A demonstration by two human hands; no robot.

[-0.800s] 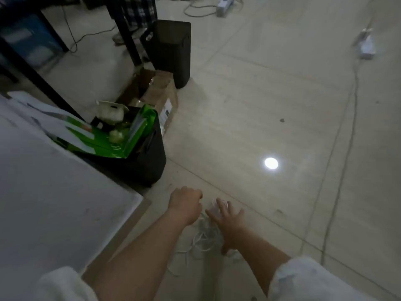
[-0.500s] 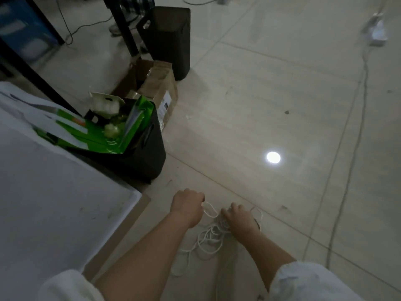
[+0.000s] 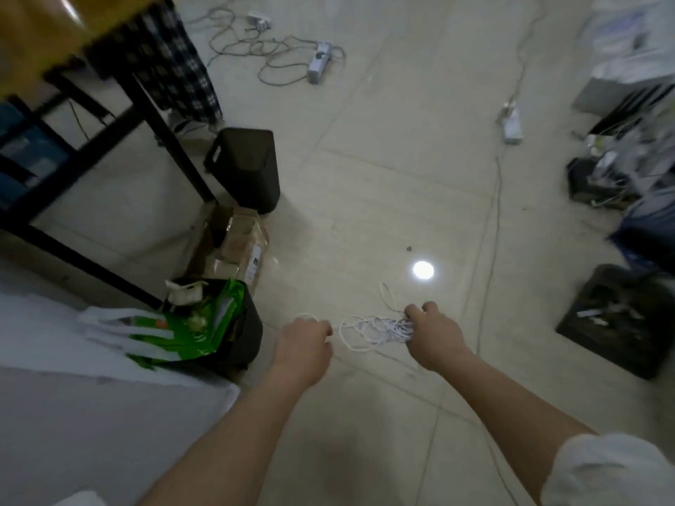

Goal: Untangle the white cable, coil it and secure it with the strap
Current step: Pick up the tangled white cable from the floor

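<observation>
The thin white cable (image 3: 372, 328) is off the floor, strung between the two hands above the pale tiled floor (image 3: 383, 184). Its bulk is a tangled bunch of loops, and that bunch sits in the right hand (image 3: 433, 332), whose fingers are curled around it; the grip is clamped on the tangle. A loose loop hangs just below and to the left of that grip, and one strand rises above it toward the bright lamp reflection (image 3: 423, 269) on the tiles.

The left hand (image 3: 303, 336) is fisted, knuckles up. A single arc of cable emerges at the top of the fist, so this grip appears to be pinched on one strand; the fingertips themselves are hidden, and the exact hold cannot be told.

Judgement: the hands are held apart so that one strand is drawn out of the bunch while the other hand anchors the mass. This is the untangling step. No coil is formed, and no strap can be made out.

Both forearms reach forward and down, roughly parallel, wrists level, hands well apart. A white sleeve (image 3: 606, 469) covers the right upper arm.

Left of the left grip stands a black bin holding green packaging (image 3: 204, 330); the grey desk (image 3: 91, 414) lies nearer on that side.
</observation>
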